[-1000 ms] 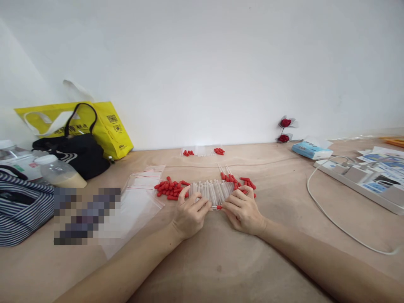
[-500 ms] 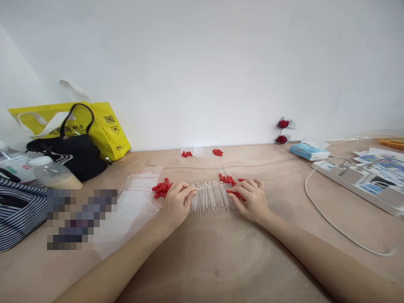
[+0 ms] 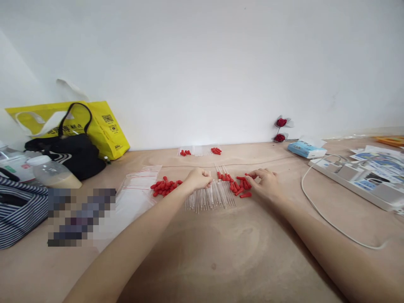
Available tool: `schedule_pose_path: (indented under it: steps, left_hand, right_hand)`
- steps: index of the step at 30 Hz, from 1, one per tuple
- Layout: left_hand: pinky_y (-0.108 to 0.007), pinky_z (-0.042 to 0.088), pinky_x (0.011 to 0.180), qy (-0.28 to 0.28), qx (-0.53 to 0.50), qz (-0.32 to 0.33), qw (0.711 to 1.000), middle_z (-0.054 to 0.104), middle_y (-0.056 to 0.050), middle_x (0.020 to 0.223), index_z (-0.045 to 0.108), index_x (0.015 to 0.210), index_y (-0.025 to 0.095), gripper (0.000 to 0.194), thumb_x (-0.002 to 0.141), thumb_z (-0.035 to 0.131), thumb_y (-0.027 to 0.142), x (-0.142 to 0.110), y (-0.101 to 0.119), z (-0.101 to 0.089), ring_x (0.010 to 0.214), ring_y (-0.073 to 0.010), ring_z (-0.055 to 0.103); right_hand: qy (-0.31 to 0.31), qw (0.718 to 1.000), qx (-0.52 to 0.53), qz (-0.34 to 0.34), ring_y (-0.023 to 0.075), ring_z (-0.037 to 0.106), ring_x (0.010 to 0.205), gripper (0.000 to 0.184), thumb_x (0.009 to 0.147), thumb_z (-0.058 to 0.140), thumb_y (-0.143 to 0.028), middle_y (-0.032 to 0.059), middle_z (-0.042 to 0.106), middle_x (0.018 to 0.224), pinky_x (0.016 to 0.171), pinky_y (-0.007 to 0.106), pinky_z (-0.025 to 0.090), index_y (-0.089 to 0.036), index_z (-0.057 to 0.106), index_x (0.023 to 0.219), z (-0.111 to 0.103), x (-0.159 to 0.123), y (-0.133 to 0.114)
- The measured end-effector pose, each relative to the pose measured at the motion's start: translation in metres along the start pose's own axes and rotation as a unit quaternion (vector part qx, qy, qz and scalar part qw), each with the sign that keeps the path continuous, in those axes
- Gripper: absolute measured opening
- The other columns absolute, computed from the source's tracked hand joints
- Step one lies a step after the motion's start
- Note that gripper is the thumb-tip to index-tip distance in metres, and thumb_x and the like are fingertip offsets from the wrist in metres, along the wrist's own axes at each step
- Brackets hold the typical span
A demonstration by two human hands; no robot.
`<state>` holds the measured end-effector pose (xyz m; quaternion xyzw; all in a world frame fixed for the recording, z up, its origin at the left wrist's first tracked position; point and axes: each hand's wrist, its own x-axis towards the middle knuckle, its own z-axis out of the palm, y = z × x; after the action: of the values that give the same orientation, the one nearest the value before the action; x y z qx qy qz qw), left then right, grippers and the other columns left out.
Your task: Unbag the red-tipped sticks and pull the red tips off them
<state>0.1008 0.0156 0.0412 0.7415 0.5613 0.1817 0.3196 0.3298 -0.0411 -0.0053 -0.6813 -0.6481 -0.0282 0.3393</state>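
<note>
Between its fingertips, my left hand (image 3: 198, 178) pinches a thin clear tube (image 3: 210, 173), held up over the back of a row of similar clear tubes (image 3: 208, 198) lying side by side. My right hand (image 3: 265, 184) is at the right-hand pile of red rubber bulbs (image 3: 243, 185), thumb and forefinger closed at a red rubber bulb (image 3: 247, 174). Several droppers (image 3: 224, 174), clear tubes with red bulbs fitted, lie between the hands with their tubes pointing away. Another heap of red bulbs (image 3: 164, 186) sits left of the tubes, partly behind my left wrist.
Clear zip bags (image 3: 139, 185) lie on the left, and a small bag with red bulbs (image 3: 202, 150) rests by the wall. A yellow bag (image 3: 110, 130), black bag (image 3: 78, 155) and bottle (image 3: 57, 174) stand left. Tissues (image 3: 306, 149) and a power strip (image 3: 362, 183) are right.
My left hand has moved right and away from me, over the tubes, with a clear tube in it. My right hand has shifted right and slightly back, uncovering loose red bulbs.
</note>
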Motion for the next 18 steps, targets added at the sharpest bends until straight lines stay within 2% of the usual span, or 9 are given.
schedule_pose_path:
  steps: [2, 4, 6, 12, 18]
  left_hand:
    - [-0.021, 0.045, 0.054, -0.007, 0.041, -0.011, 0.999, 0.063, -0.002, 0.052, 0.057, 0.050, 0.014, 0.013, 0.062, 0.054, 0.015, 0.005, 0.002, 0.003, 0.054, -0.0127, 0.059]
    - [-0.023, 0.044, 0.054, -0.008, 0.089, -0.021, 0.996, 0.059, -0.003, 0.045, 0.055, 0.043, 0.015, 0.014, 0.057, 0.055, 0.013, 0.006, 0.005, 0.005, 0.053, -0.0154, 0.058]
    - [-0.025, 0.044, 0.055, -0.006, 0.133, -0.028, 0.991, 0.057, -0.003, 0.043, 0.054, 0.042, 0.015, 0.012, 0.053, 0.055, 0.012, 0.005, 0.009, 0.005, 0.055, -0.0180, 0.058]
    - [-0.025, 0.043, 0.056, -0.008, 0.208, -0.031, 0.978, 0.058, -0.004, 0.045, 0.053, 0.042, 0.017, 0.012, 0.053, 0.055, 0.014, 0.006, 0.017, 0.006, 0.059, -0.0199, 0.059]
    - [-0.024, 0.041, 0.051, 0.003, 0.221, -0.021, 0.975, 0.058, -0.002, 0.043, 0.061, 0.059, 0.017, 0.003, 0.058, 0.060, 0.020, 0.012, 0.014, 0.009, 0.055, -0.0189, 0.059]
  right_hand:
    - [-0.050, 0.997, 0.001, -0.059, 0.0192, 0.052, 0.080, 0.027, 0.077, 0.046, -0.041, 0.0032, 0.065, 0.079, 0.078, 0.034, 0.026, -0.023, 0.066, 0.075, -0.003, 0.001, 0.002]
    - [-0.075, 0.994, -0.014, -0.083, 0.0191, 0.052, 0.080, 0.025, 0.076, 0.048, -0.040, 0.0026, 0.065, 0.079, 0.078, 0.034, 0.026, -0.023, 0.066, 0.075, -0.004, 0.003, 0.004]
    - [-0.079, 0.995, -0.037, -0.054, 0.0195, 0.053, 0.081, 0.024, 0.076, 0.049, -0.040, 0.0023, 0.066, 0.078, 0.078, 0.035, 0.027, -0.024, 0.066, 0.075, -0.003, 0.004, 0.007]
    - [-0.116, 0.984, -0.074, 0.113, 0.0205, 0.058, 0.075, 0.025, 0.075, 0.049, -0.043, 0.0017, 0.066, 0.074, 0.070, 0.033, 0.032, -0.025, 0.066, 0.075, 0.001, 0.005, 0.010]
    - [-0.141, 0.978, -0.068, 0.139, 0.0205, 0.060, 0.071, 0.033, 0.075, 0.046, -0.049, 0.0049, 0.067, 0.075, 0.061, 0.029, 0.033, -0.022, 0.067, 0.074, 0.006, 0.005, 0.016]
